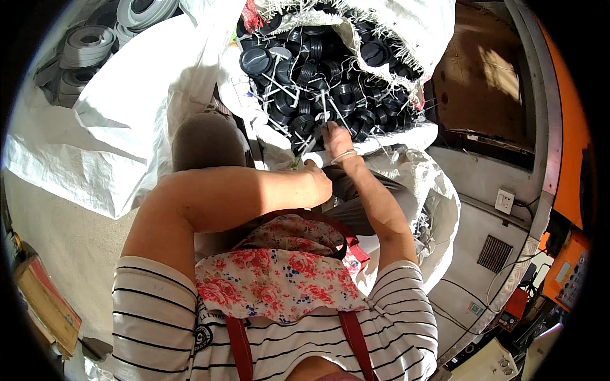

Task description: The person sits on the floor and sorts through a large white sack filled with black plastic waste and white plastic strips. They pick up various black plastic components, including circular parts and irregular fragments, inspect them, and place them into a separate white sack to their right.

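A white woven sack (279, 147) lies open in front of me, full of black threaded plastic caps or rings (304, 125) with thin whitish plastic stems among them. At the sack's near edge my right hand (338, 141) has its fingers closed around something small beside the pale stems. Just below it is my left hand (318, 183), its fingers curled in. A small greenish tip shows beside those fingers, but what they hold is hidden. A bracelet circles my right wrist.
White sheeting (121, 120) spreads on the left, with coiled grey-white strips (88, 46) behind it. Another white bag (445, 216) stands by my right arm. A machine panel with a power socket (504, 200) is on the right, and a worn box (47, 305) is at lower left.
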### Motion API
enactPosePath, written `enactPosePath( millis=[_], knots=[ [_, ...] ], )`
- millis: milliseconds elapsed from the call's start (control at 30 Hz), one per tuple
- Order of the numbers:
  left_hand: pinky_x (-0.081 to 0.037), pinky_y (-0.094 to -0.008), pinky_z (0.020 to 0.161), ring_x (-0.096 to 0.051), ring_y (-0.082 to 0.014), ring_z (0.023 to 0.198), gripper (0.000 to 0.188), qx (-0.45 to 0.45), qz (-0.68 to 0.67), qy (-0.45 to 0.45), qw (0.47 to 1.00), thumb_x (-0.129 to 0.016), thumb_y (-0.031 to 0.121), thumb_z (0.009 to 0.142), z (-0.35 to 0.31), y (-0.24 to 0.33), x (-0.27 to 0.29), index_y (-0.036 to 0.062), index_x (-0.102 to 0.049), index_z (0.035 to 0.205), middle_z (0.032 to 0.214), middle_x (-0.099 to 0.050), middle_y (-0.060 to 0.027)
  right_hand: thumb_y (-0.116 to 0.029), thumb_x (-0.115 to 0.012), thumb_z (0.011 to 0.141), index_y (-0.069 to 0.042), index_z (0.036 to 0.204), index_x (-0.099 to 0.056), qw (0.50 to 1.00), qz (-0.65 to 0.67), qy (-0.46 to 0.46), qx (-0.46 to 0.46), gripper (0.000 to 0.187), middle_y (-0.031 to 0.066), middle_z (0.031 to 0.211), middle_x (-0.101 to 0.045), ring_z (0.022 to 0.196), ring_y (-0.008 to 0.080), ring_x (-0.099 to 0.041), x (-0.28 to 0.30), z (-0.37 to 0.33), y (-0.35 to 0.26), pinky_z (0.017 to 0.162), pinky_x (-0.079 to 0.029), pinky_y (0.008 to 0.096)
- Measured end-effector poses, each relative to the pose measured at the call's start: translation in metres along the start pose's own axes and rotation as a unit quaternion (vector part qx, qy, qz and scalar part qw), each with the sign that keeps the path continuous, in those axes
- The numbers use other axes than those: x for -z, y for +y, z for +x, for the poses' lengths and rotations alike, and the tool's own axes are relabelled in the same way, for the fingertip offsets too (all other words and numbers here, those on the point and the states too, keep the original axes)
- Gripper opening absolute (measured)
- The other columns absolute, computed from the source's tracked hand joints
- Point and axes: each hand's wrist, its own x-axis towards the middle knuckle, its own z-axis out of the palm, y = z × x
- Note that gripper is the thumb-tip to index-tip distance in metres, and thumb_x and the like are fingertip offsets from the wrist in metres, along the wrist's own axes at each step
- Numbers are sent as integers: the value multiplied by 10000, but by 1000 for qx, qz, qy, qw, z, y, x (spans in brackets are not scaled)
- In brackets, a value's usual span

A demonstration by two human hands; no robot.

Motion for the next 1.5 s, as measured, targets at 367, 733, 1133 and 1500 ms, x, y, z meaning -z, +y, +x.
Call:
enactPosePath(
  millis=[367, 733, 1133, 1500],
  knots=[
    [-440, -439, 828, -641, -252, 912, 183, 14, 13, 4, 1000, -547, 140, 789, 9, 0, -3, 81, -705, 860, 901, -682, -89, -244, -500, 872, -18, 935, -558, 995, -42, 33, -88, 241, 260, 833, -611, 780, 436, -592, 36, 13, 36, 686, -490, 485],
    [-481, -399, 760, -641, -260, 895, 164, 10, 2, 0, 1000, -576, 132, 758, -2, -4, 0, 69, -704, 840, 891, -683, -95, -258, -458, 884, -11, 906, -558, 986, -96, 18, -135, 268, 235, 869, -620, 811, 415, -595, 46, 25, -1, 690, -483, 480],
    [-448, -435, 819, -649, -250, 863, 180, 3, -8, 4, 1000, -581, 144, 759, -5, 0, 2, 38, -696, 849, 860, -683, -92, -617, -456, 789, 36, 1276, -351, 936, -97, -230, -249, 821, 291, 1257, -453, 1187, 401, -429, 29, -9, -68, 1005, -328, 446],
    [-461, -407, 829, -648, -253, 900, 193, -3, -23, -6, 1000, -566, 128, 778, -5, -2, 3, 20, -688, 882, 918, -681, -108, -733, -540, 637, -38, 1438, -114, 912, -46, -293, -282, 1143, 298, 1437, -191, 1348, 393, -211, 20, 4, -65, 1075, -221, 469]
  ],
)
